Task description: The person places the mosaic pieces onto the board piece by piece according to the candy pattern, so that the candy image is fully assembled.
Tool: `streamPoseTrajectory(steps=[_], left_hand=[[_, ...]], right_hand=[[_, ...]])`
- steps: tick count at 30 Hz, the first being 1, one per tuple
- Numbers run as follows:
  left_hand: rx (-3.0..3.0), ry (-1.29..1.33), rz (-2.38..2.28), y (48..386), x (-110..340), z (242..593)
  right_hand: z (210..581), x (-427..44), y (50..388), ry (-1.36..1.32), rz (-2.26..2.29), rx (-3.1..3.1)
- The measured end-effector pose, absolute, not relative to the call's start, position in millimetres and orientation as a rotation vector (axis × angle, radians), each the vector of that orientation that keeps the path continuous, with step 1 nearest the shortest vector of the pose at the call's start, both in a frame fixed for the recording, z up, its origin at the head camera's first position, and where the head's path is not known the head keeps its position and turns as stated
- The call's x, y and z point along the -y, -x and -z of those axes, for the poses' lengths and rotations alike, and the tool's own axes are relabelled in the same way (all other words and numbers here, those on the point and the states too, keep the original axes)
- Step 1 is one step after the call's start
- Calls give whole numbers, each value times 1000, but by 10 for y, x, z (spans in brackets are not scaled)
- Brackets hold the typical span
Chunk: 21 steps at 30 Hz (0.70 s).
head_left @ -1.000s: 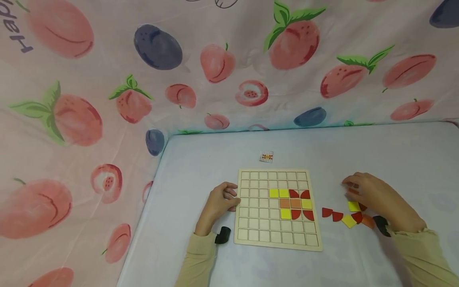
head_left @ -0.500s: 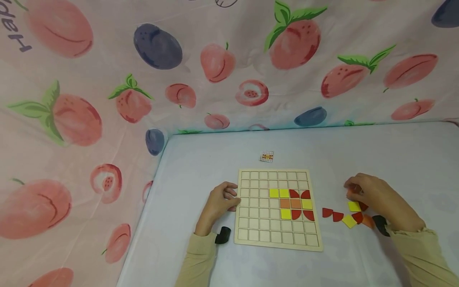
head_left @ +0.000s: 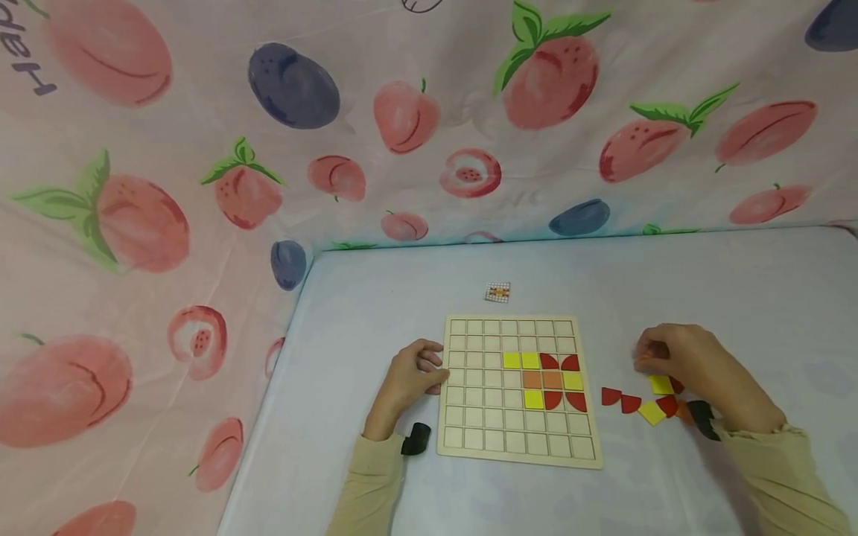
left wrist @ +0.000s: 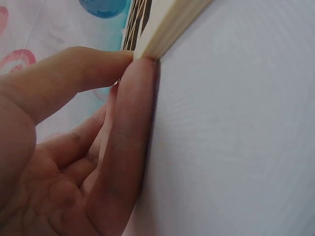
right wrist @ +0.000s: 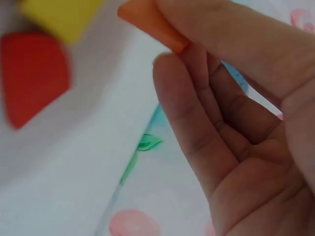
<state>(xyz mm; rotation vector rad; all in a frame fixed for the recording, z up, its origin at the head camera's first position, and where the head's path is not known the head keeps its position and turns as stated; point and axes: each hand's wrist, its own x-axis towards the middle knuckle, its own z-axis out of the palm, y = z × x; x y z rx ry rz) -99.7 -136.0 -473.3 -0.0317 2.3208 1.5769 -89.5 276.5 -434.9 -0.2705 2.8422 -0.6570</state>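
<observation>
My left hand [head_left: 406,378] pinches the left edge of a wooden grid board [head_left: 485,420], thumb on top. The left wrist view shows the thumb and index finger at the board's edge [left wrist: 170,27]. Yellow squares, orange squares [head_left: 552,380] and red quarter-round tiles [head_left: 576,402] lie in cells on the board's right half. To the right of the board, my right hand [head_left: 693,368] holds an orange tile [right wrist: 152,22] between thumb and fingers, above the table. Its full shape is partly covered by the thumb.
Loose red tiles [head_left: 611,396], yellow tiles [head_left: 652,412] and an orange tile [head_left: 683,412] lie below my right hand, some partly overlapping in view. A small pattern card [head_left: 498,292] lies behind the board. A fruit-printed cloth [head_left: 402,186] hangs behind and left of the table.
My right hand has closed its fingers on the orange tile and shifted slightly left with it. My left hand and the board have stayed in place.
</observation>
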Motion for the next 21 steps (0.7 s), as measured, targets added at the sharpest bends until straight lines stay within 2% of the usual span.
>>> streamPoseTrajectory(steps=[21], left_hand=[[-2320,30,-1580,1003,1362,4738]], right_hand=[[4098,-2206,960,611,734,-2944]])
